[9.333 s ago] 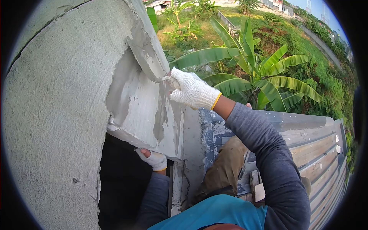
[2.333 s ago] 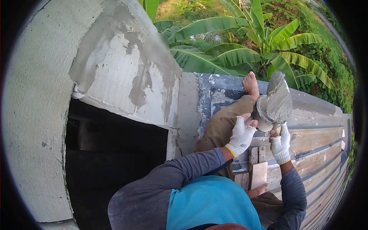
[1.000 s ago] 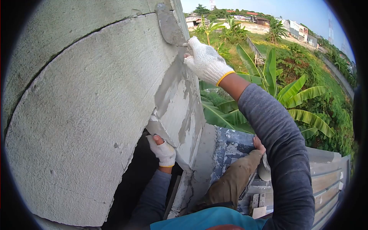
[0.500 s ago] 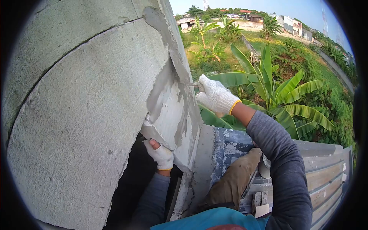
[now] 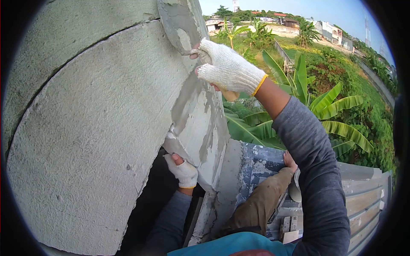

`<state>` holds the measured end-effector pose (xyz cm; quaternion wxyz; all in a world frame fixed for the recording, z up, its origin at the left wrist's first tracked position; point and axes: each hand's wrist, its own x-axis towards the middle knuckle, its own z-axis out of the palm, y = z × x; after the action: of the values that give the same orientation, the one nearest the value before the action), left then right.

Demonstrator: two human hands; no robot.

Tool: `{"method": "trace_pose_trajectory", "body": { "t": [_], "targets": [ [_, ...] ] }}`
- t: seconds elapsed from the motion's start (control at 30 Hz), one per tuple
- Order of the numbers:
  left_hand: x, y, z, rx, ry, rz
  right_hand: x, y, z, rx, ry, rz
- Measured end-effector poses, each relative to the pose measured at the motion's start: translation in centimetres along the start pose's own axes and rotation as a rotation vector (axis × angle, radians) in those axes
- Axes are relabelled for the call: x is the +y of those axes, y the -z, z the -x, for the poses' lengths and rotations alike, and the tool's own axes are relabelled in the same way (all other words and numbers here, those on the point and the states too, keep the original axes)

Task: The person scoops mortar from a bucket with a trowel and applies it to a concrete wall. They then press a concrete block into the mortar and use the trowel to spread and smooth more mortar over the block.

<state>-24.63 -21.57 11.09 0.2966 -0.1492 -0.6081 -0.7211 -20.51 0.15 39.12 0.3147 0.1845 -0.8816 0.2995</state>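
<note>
My right hand [image 5: 230, 70], in a white knitted glove with a yellow cuff, is closed around a trowel. The trowel's wooden handle [image 5: 231, 95] shows below the palm, and its grey blade [image 5: 174, 27] lies against the upper wall edge. Below, a pale block [image 5: 194, 134] carries patches of smeared grey mortar [image 5: 184, 100]. At the dark opening, my gloved left hand [image 5: 183, 173] grips the block's lower edge. Its bare thumb tip shows; the other fingers are mostly hidden.
A large rough concrete wall panel [image 5: 89, 128] fills the left. My bare foot [image 5: 290, 161] is on a paint-spattered blue-grey ledge [image 5: 260, 164]. Metal and wooden slats [image 5: 363, 205] lie at lower right. Banana plants [image 5: 301, 85] grow beyond and below the wall.
My right hand has moved up and left with the trowel, from the block's upper edge to the higher wall edge. My left hand keeps its hold. The view has shifted slightly.
</note>
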Motion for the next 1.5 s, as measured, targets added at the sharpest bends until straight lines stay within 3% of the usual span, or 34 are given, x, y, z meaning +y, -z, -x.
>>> {"method": "trace_pose_trajectory", "body": {
  "t": [0.03, 0.1, 0.17, 0.3, 0.37, 0.47, 0.57, 0.63, 0.7, 0.73, 0.8, 0.83, 0.87, 0.9, 0.93, 0.97, 1.03, 1.1, 1.2, 1.3, 1.4, 1.43, 1.5],
  "targets": [
    [0.0, 0.1, 0.0, -0.003, 0.006, -0.006, -0.1, -0.7, 0.2, 0.002, -0.005, -0.007],
    [-0.2, 0.2, 0.0, -0.007, 0.012, -0.013, -0.2, -1.8, 0.7, 0.133, 0.213, 0.232],
    [-0.8, -0.3, -0.1, 0.078, -0.025, 0.038, -2.1, -2.6, 2.7, 0.061, 0.113, 0.109],
    [-0.9, 0.3, -0.4, 0.034, -0.017, -0.008, -1.5, -3.8, 8.1, 0.027, 0.152, 0.056],
    [-0.4, 0.4, -0.2, -0.071, 0.088, 0.209, -0.7, -3.9, 13.2, -0.089, 0.138, 0.013],
    [-0.5, 0.4, -0.2, -0.052, 0.081, 0.214, 0.9, -1.9, 22.4, -0.164, -0.228, 0.005],
    [-1.0, 0.8, 0.1, -0.037, 0.03, 0.146, 4.0, 0.7, 31.9, -0.092, -0.578, 0.293],
    [2.9, -0.4, 2.0, 0.216, -0.246, -0.268, 4.6, 3.5, 37.3, 0.066, -0.779, 0.197],
    [3.0, -0.6, 4.8, 0.238, -0.618, -0.26, 5.4, 6.4, 42.6, 0.168, -1.198, -0.013],
    [4.1, -1.4, 7.5, 0.06, -0.648, -0.13, 4.7, 8.1, 44.5, 0.288, -1.305, -0.243],
    [5.7, -3.7, 13.5, -0.342, -0.67, 0.167, 3.4, 11.4, 48.5, 0.485, -1.276, -0.545],
    [5.8, -4.7, 16.6, -0.616, -0.51, 0.252, 2.8, 12.3, 50.6, 0.594, -1.257, -0.645],
    [6.1, -6.6, 19.9, -0.859, -0.262, 0.361, 1.4, 12.3, 51.6, 0.732, -1.393, -0.622],
    [6.7, -8.6, 23.4, -1.033, 0.147, 0.451, 0.3, 12.2, 52.4, 0.869, -1.516, -0.602],
    [7.1, -10.8, 26.9, -1.093, 0.722, 0.511, -0.4, 12.0, 54.1, 0.86, -1.67, -0.458],
    [5.5, -13.3, 30.6, -1.109, 1.053, 0.359, -0.5, 11.9, 56.2, 0.839, -1.804, -0.305],
    [2.9, -18.9, 36.7, -1.129, 1.528, -0.049, -0.9, 12.0, 60.2, 0.784, -1.897, -0.27],
    [0.4, -22.3, 40.7, -1.063, 1.841, -0.159, -1.8, 11.8, 61.9, 1.04, -1.877, -0.472],
    [-4.4, -24.9, 46.1, -1.007, 1.993, -0.145, -3.0, 11.8, 61.2, 1.091, -1.815, -0.417],
    [-8.3, -25.2, 49.4, -1.066, 1.997, -0.039, -4.8, 11.7, 59.2, 1.078, -1.822, -0.318],
    [-9.8, -25.9, 50.4, -0.973, 2.066, 0.072, -5.3, 12.0, 59.0, 0.509, -2.014, -0.006],
    [-9.8, -25.9, 50.3, -0.99, 2.045, 0.044, -5.3, 12.0, 58.9, 0.513, -2.019, -0.003],
    [-9.4, -24.8, 50.6, -1.004, 1.999, 0.008, -5.0, 12.0, 58.7, 0.19, -2.084, 0.118]
  ]
}}
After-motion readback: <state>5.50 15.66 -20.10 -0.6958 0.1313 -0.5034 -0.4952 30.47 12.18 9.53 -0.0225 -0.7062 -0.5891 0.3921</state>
